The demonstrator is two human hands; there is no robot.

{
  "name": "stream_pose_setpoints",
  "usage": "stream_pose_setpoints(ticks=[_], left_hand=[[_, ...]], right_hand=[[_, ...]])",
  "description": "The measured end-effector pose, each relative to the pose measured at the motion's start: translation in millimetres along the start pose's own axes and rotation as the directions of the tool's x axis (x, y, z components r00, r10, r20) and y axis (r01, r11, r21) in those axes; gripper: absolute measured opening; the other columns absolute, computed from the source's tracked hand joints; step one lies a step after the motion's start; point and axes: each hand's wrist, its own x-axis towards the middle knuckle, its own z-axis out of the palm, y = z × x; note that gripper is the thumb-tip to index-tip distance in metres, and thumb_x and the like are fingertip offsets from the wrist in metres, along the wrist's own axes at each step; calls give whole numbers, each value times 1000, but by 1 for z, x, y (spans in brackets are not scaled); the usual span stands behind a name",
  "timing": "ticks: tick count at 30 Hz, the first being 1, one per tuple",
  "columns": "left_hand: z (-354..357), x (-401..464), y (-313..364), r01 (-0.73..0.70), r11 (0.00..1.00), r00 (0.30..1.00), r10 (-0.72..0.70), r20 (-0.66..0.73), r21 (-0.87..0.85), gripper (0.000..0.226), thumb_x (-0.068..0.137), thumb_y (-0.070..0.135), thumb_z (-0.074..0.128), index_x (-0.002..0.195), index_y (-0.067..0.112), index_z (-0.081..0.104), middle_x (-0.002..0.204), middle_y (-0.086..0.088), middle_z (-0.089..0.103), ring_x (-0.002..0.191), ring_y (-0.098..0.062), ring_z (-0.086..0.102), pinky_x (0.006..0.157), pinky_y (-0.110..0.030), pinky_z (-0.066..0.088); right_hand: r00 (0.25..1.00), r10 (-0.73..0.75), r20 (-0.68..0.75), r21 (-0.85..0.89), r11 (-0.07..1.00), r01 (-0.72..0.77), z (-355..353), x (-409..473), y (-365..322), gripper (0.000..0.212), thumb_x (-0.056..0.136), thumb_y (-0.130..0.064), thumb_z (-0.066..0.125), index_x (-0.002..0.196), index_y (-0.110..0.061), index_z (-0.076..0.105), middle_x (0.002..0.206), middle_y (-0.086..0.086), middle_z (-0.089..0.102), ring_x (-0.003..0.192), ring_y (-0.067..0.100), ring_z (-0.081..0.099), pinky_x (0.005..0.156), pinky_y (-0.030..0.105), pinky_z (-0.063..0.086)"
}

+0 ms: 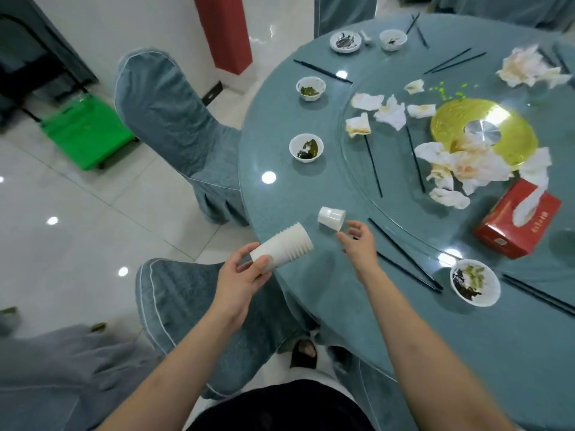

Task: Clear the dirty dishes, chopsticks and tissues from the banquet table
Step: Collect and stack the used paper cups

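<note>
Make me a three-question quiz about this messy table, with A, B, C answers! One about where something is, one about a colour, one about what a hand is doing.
1. Where is the tissue box?
A. on the table
B. on a chair
C. on the floor

2. What colour is the crate on the floor?
A. red
B. yellow
C. green

3. What is the left hand doing?
A. holding a stack of cups
B. wiping the table
C. hanging free

Answers: 1 A, it sits on the table. 2 C, it is bright green. 3 A, its fingers curl round the stack of cups.
</note>
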Motion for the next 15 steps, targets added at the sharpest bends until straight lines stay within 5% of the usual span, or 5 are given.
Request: stream_pose_setpoints(ticks=[7, 15], left_hand=[[19, 12, -2, 20, 999, 998, -19, -53, 27, 32, 91, 8, 73, 122, 14, 67, 121, -15, 70, 112, -26, 71, 93, -35, 57], [22, 14, 9, 9, 1000, 996, -7, -89, 23, 32, 91, 8, 72, 122, 15, 67, 122, -15, 70, 113, -27, 70, 95, -35, 57]], right_hand=[[997, -74, 39, -195, 977, 80, 8, 49, 1, 73, 83, -8, 78, 148, -17, 44, 134, -6, 37, 87, 14, 60, 86, 33, 52], [993, -92, 70, -330, 938, 110, 18, 83, 25, 69, 81, -2, 76, 144, -15, 49, 144, 5, 49, 126, 28, 56, 111, 42, 44]])
